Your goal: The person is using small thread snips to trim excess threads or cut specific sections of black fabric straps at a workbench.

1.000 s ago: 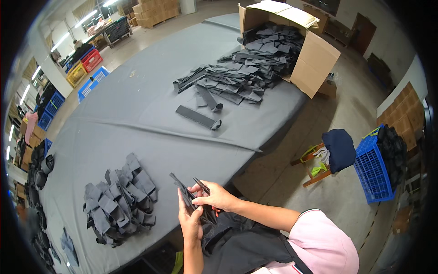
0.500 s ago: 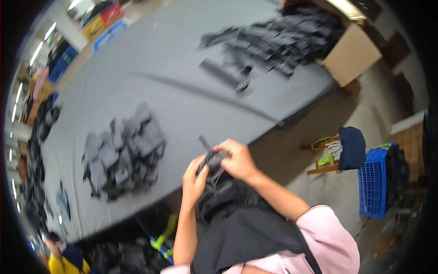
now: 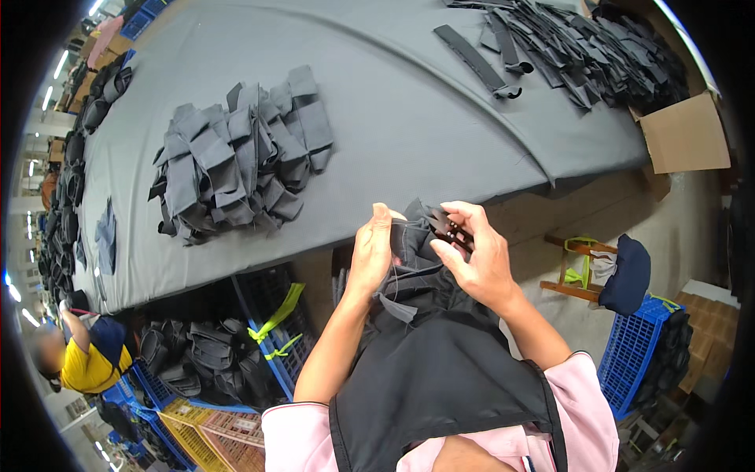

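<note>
My left hand (image 3: 371,256) is closed on the edge of a dark grey fabric piece (image 3: 410,266), in front of my black apron (image 3: 440,362). Between the thumb and fingers of my right hand (image 3: 486,263) is a pair of small black thread snips (image 3: 451,230). Its blades point at the upper edge of the fabric, close to my left fingers; whether they touch the cloth I cannot tell. Loose threads hang from the piece. On the table beyond my left hand lies a heap of grey fabric pieces (image 3: 228,157).
The grey-covered table (image 3: 377,141) ends just beyond my hands. More dark strips (image 3: 566,51) lie at its far right, by a cardboard box (image 3: 684,134). A wooden stool (image 3: 578,267) and blue crate (image 3: 629,354) stand right. Bags fill crates below left, near a person in yellow (image 3: 90,358).
The view has tilted and steadied, so the table heap sits higher. My hands have moved slightly apart, and the snips now show plainly in my right hand at the fabric.
</note>
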`<state>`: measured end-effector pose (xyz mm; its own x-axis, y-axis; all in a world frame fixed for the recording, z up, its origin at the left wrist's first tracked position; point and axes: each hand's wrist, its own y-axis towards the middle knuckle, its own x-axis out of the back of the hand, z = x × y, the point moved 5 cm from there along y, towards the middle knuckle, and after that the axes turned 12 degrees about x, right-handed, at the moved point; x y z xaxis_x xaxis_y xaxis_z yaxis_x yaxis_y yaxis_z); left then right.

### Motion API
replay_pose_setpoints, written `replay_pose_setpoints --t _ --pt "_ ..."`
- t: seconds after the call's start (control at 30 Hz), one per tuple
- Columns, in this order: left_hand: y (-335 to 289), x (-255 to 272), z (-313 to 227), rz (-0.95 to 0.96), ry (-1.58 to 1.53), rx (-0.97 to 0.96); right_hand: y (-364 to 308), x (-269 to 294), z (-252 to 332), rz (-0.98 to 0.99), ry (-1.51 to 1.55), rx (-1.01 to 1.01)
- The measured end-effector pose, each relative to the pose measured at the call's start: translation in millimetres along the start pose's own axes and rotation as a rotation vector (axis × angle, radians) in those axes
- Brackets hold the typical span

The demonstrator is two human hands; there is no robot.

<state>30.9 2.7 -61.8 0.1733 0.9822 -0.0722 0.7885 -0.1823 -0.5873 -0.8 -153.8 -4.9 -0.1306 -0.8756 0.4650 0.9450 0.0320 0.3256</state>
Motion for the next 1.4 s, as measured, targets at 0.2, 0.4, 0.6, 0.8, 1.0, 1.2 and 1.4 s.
replay_pose_setpoints --t 0.2,0.4,0.6,0.8,1.0,1.2,1.4 --pt "-2.6 0.0 -5.5 -0.041 0.028 -0.02 11.8 8.3 17.6 0.239 -0.245 0.257" --pt "-5.6 -6.7 -6.9 -0.004 0.049 -0.03 11.2 3.8 22.2 0.235 -0.317 0.393" --pt "-6.9 -7.7 -6.0 -0.007 0.07 -0.023 3.3 2.3 24.2 0.153 -0.406 0.514" --pt "-7.5 -6.4 -4.2 0.047 0.082 0.037 5.5 6.8 10.3 0.15 -0.025 0.202" --pt "-5.6 -0.2 2.0 0.088 0.116 0.107 14.2 12.4 22.3 0.367 -0.23 0.402" --pt "-6.8 -0.3 4.0 0.103 0.12 0.101 22.0 5.7 26.8 0.627 -0.297 0.457" --pt "-7.7 -2.2 5.8 0.146 0.133 0.119 24.8 -2.0 26.9 0.771 -0.296 0.489"
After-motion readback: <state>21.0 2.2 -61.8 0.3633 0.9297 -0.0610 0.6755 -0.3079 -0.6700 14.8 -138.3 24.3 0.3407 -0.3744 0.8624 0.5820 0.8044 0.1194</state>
